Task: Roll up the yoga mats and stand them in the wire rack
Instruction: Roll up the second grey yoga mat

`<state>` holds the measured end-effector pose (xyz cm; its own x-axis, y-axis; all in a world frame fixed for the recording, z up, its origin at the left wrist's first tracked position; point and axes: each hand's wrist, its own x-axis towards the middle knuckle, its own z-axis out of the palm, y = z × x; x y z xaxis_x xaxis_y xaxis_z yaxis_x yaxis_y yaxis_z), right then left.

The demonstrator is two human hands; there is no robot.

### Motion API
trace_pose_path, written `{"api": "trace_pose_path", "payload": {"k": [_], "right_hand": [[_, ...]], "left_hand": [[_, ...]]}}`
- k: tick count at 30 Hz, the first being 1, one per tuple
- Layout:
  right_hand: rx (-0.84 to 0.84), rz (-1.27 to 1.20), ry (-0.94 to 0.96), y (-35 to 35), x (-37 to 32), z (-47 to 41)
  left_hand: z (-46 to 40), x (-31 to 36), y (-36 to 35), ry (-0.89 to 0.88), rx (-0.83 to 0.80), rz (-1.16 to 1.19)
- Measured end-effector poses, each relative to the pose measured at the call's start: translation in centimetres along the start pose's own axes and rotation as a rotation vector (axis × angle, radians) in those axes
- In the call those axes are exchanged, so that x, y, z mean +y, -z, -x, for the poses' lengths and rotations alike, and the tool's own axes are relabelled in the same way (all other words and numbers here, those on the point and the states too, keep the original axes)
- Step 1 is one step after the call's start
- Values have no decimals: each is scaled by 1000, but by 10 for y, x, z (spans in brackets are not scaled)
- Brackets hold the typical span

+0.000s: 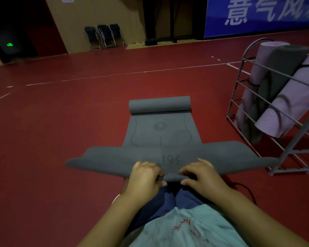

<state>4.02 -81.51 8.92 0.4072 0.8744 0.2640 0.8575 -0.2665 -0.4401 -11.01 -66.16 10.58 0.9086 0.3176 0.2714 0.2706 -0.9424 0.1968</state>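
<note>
Mat: we see a dark grey yoga mat (pixel 161 134) lying on the red floor (pixel 61 122), stretching straight away from us. Its far end is curled into a roll, and its near end is turned over in a wide fold with faint numerals printed on it.
Left hand: our left hand (pixel 146 177) grips the near edge of the mat, fingers curled over the top and thumb tucked under.
Right hand: our right hand (pixel 202 175) holds the same edge just beside the left, fingers bent down onto the fold.
Rack: a grey wire rack (pixel 253 97) stands on the floor to the right of the mat, near its far half but not touching it.
In the rack: we count 3 rolled mats leaning there, a lilac mat (pixel 262 65) at the back, a grey rolled mat (pixel 282 68) beside it, and a larger lilac roll (pixel 292 102) in front, tilted toward the left.
Body: our knees in blue trousers (pixel 161 202) sit just behind the hands, with a light shirt (pixel 191 229) below.
Background: folding chairs (pixel 103 35) lean against the far wall, and a blue banner (pixel 257 15) hangs at the upper right.
</note>
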Motion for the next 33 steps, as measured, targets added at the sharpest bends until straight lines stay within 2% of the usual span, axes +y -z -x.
{"api": "trace_pose_path", "payload": {"k": [5, 9, 13, 18, 21, 24, 28, 30, 33], "right_hand": [[-89, -98, -34, 15, -3, 5], [-218, -185, -169, 18, -4, -6], [-301, -131, -200, 14, -2, -21], [-354, -91, -345, 7, 0, -32], [-326, -174, -391, 11, 1, -39], [-289, -153, -398, 10, 3, -43], [-272, -53, -364, 8, 1, -50], [-306, -20, -374, 12, -2, -52], [-355, -23, -413, 14, -3, -53]], "left_hand": [[5, 8, 11, 66, -53, 143], [-10, 4, 10, 256, -280, 330], [-27, -3, 9, 283, -388, 389], [-33, -1, -4, 252, -392, 157], [-31, 0, -3, 231, -267, 204], [-32, -2, -2, 191, -241, 192], [-36, 24, -2, -11, -197, -241], [-34, 42, -2, -80, -270, -361], [-25, 49, -4, -149, -190, -414]]}}
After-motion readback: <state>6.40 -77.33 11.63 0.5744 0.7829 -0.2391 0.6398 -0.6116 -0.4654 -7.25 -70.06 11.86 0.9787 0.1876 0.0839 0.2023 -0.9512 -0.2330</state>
